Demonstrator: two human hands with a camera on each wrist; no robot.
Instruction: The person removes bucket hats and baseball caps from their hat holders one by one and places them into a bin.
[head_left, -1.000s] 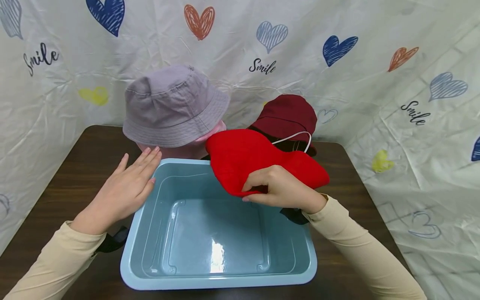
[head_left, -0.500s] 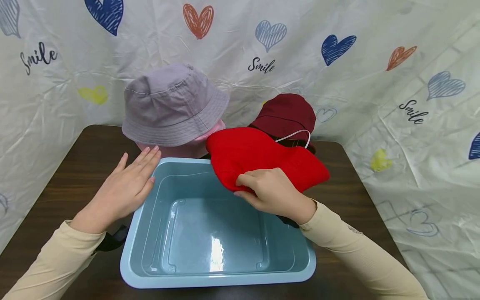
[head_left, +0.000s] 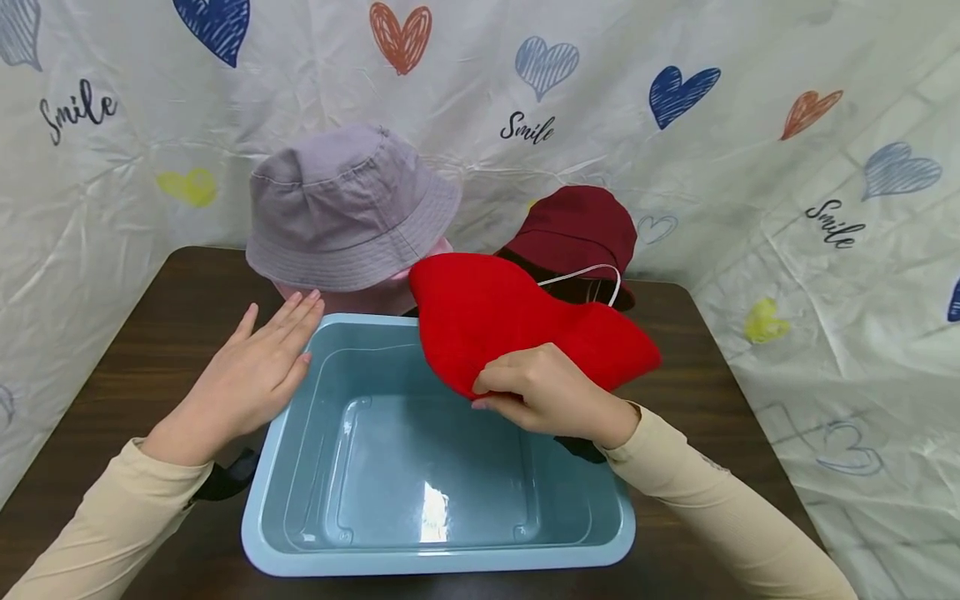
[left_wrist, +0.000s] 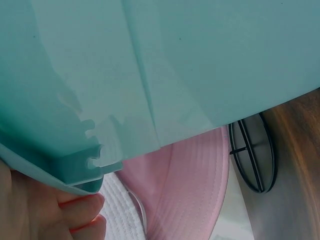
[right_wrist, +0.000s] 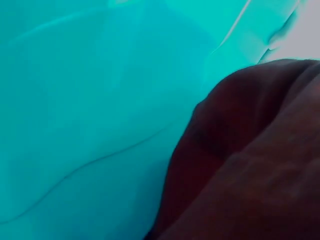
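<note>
My right hand (head_left: 551,390) pinches the near edge of a bright red fabric hat (head_left: 480,312) between thumb and fingers. The hat spreads over the far right part of a light blue plastic basin (head_left: 435,560). Beside the basin's left rim lies my left hand (head_left: 247,375), fingers straight and nothing gripped. Fingers (left_wrist: 82,212) of that hand show under the rim in the left wrist view, with the basin's outer wall (left_wrist: 200,60) above. A dark, blurred mass (right_wrist: 225,165) fills the lower right of the right wrist view; its details are too dim to make out.
Behind the basin, a lavender bucket hat (head_left: 345,217) sits over a pink hat (head_left: 360,300). At right stands a dark red hat (head_left: 577,225); a thin white loop (head_left: 619,287) shows in front. A black wire stand (left_wrist: 252,152) and white woven brim (left_wrist: 120,210) appear low down.
My right hand has shifted slightly left and down along the red hat's near edge, and still pinches it. The left hand and the basin stay in place.
</note>
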